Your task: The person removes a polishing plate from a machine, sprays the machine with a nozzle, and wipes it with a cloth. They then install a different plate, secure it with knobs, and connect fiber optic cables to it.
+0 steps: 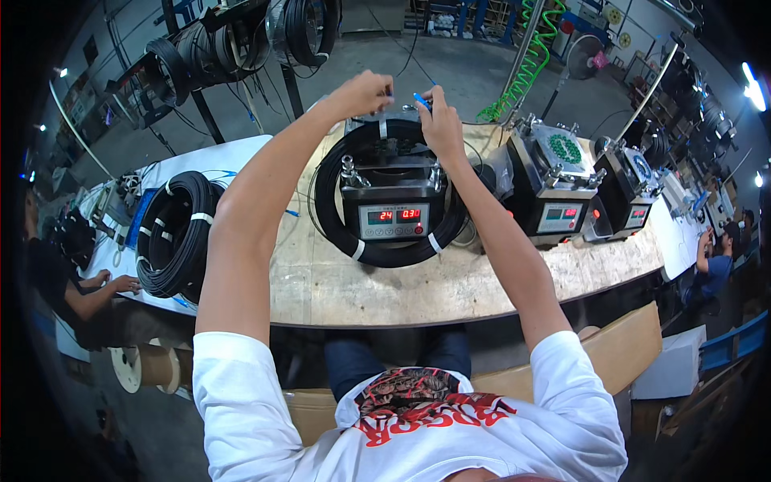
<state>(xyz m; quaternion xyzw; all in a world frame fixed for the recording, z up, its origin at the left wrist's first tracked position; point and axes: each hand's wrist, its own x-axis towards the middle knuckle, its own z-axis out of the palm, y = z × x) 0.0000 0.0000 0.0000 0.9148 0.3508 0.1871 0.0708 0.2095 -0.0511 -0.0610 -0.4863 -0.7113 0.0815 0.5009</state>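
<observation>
At left, one black coil (195, 245) is already tied with white bands (202, 217); next, the left hand (363, 95) has its fingers together, but I cannot tell on what; the second coil (393, 257), also tied, lies around the middle machine (393, 219); the right hand (442, 124) pinches a blue-tipped end (421, 101), which seems not yet connected

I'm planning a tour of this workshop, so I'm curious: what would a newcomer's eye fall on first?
Probably the thick black cable coil looped around the machine with glowing red digits, at the centre of the wooden workbench. Above it in the view, the left hand and right hand reach toward the coil's far side, a small blue tip at the right one's fingers. Upper right of centre, a bright green coiled hose stands out.
</observation>
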